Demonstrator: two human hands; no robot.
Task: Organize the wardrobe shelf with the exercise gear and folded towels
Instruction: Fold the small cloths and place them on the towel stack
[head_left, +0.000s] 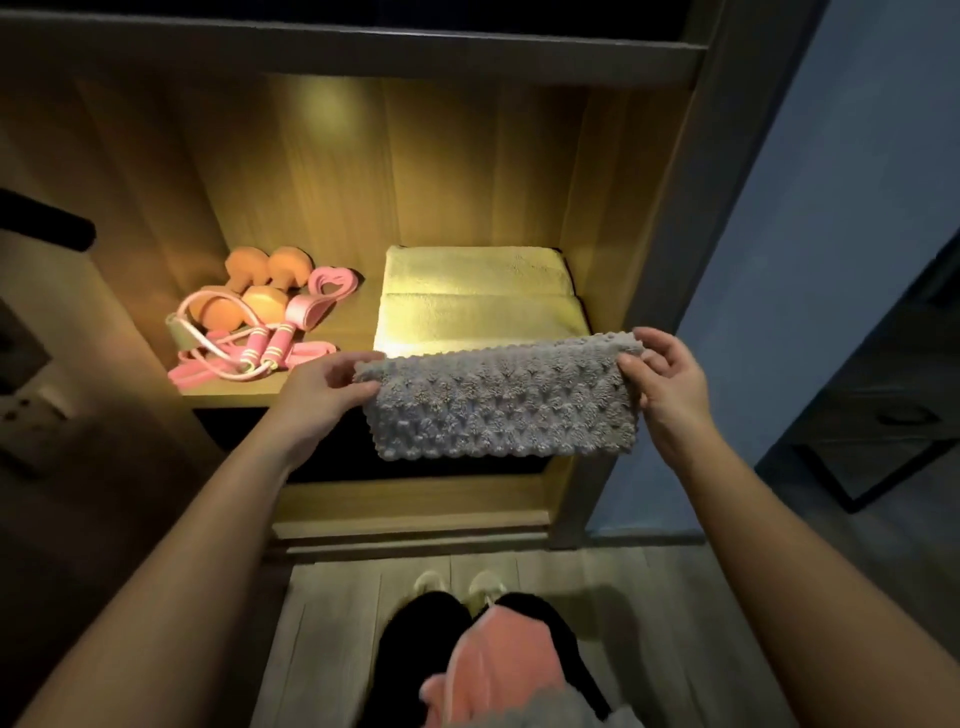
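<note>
Shelf (358, 318): yellow towel (478, 301) on R side. Grey towel (498, 400) hangs folded at shelf front; gear (249, 322) on L. L hand (327, 384) & R hand (665, 379) each pinch a towel end. Risk: uneven grip could let the fold sag open.

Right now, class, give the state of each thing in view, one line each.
Grey towel: folded, held in front of the shelf.
Left hand: grips towel's left end.
Right hand: grips towel's right end.
Yellow towel: folded, lying on the shelf.
Dumbbells: lying on the shelf.
Jump rope: loosely coiled.
</note>
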